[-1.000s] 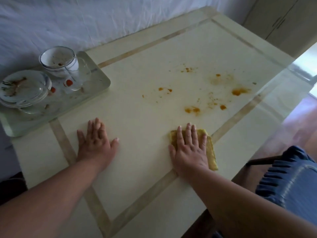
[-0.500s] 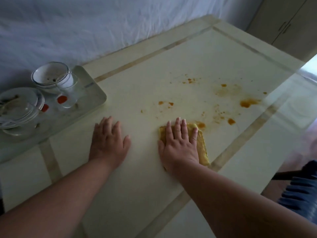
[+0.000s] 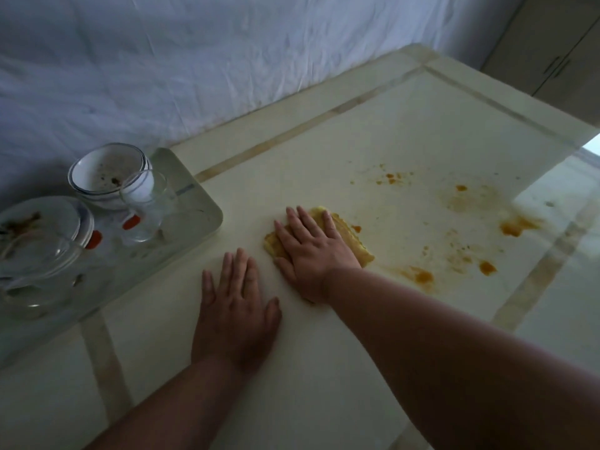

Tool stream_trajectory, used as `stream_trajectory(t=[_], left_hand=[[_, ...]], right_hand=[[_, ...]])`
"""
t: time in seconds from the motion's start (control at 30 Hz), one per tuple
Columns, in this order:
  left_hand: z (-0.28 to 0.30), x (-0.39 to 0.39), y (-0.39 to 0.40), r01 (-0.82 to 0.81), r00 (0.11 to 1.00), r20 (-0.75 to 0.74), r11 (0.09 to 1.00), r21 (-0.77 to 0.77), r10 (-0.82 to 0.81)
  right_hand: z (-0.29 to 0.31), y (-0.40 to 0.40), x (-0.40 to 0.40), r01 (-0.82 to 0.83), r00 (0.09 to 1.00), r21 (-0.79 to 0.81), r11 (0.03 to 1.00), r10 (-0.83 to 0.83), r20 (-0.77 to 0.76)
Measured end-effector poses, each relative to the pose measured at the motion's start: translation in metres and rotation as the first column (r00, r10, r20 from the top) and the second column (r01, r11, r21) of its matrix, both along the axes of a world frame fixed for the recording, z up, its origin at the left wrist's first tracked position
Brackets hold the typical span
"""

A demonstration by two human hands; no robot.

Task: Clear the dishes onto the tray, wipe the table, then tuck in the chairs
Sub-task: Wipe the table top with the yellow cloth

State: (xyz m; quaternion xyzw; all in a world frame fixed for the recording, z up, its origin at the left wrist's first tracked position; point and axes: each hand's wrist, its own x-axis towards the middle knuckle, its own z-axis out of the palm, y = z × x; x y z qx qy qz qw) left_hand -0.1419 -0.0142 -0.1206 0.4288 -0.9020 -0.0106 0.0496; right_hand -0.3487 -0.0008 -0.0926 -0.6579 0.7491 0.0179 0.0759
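My right hand (image 3: pixel 311 251) presses flat, fingers straight, on a folded yellow cloth (image 3: pixel 352 240) lying on the cream table (image 3: pixel 324 368). Orange sauce spots (image 3: pixel 422 276) and smears (image 3: pixel 516 225) lie on the table to the right of the cloth. My left hand (image 3: pixel 235 313) rests flat on the table just left of the cloth, fingers spread. At the left stands the grey tray (image 3: pixel 204 206) holding a dirty white bowl (image 3: pixel 104 173), a clear glass (image 3: pixel 146 206) and a stack of dirty plates (image 3: pixel 35 235).
A white wrinkled sheet (image 3: pixel 194 66) covers the wall behind the table. A cupboard (image 3: pixel 558 53) stands at the back right. The table's right part is glossy and reflects light.
My right hand has slid the cloth forward and left across the table into the stains. My left hand stays flat on the table. The view has shifted right, and the chair is out of view.
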Motion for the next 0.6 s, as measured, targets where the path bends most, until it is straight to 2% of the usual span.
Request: stream_trajectory(t=[0.13, 0.33, 0.47, 0.6], left_hand=[[-0.005, 0.001, -0.003, 0.042, 0.998, -0.035, 0.998, -0.048, -0.044], [-0.005, 0.001, -0.002, 0.025, 0.999, -0.020, 0.999, -0.043, -0.026], [-0.007, 0.002, -0.005, 0.015, 1.000, -0.008, 1.000, -0.021, -0.015], [-0.004, 0.002, -0.006, 0.010, 1.000, -0.006, 1.000, 0.004, -0.010]], right_hand=[[-0.001, -0.046, -0.001, 0.266, 0.962, 0.008, 0.964, -0.266, 0.066], [-0.002, -0.096, -0.014, 0.590, 0.802, 0.028, 0.807, -0.589, 0.100], [-0.001, -0.092, -0.024, 0.651, 0.751, 0.052, 0.757, -0.653, 0.099], [-0.002, -0.050, -0.032, 0.689, 0.718, 0.058, 0.722, -0.691, 0.082]])
